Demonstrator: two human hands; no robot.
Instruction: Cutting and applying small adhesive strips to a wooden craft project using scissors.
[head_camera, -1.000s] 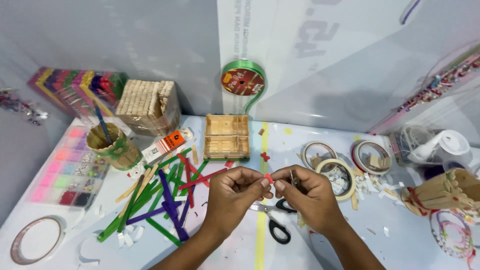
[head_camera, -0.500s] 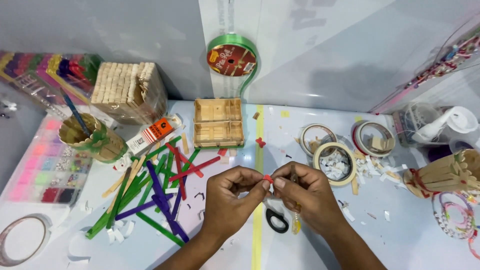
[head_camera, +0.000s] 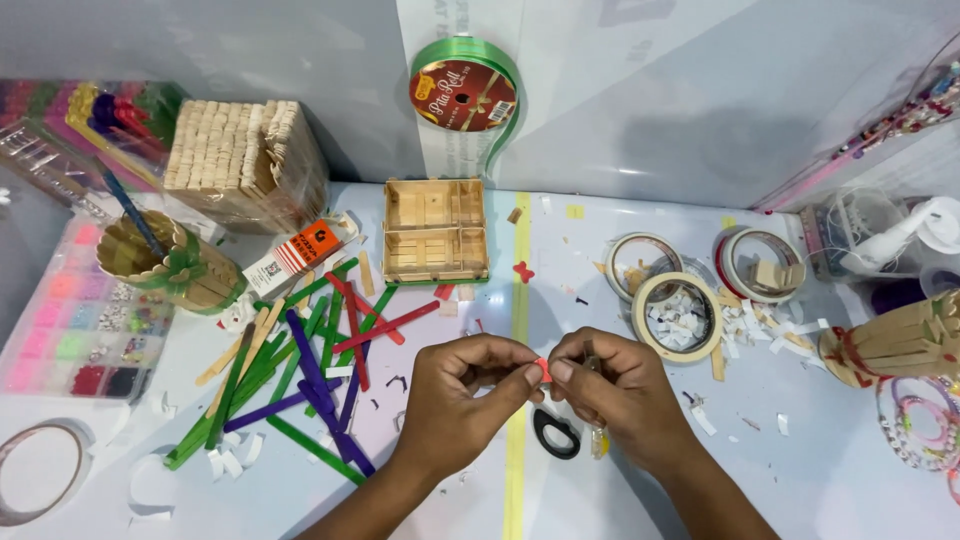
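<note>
Fingers of left hand (head_camera: 455, 400) and right hand (head_camera: 605, 395) pinch a tiny red piece (head_camera: 542, 369); wooden box (head_camera: 436, 230) sits empty.

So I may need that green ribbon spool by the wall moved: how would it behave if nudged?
The green ribbon spool stands on its edge against the wall, so it would probably roll or tip flat. It looks light for its size. A loose ribbon tail hangs below it and would likely trail floppily.

left hand (head_camera: 465, 395): fingers curled, pinching | right hand (head_camera: 610, 390): fingers curled, pinching | fingertips meeting
</note>
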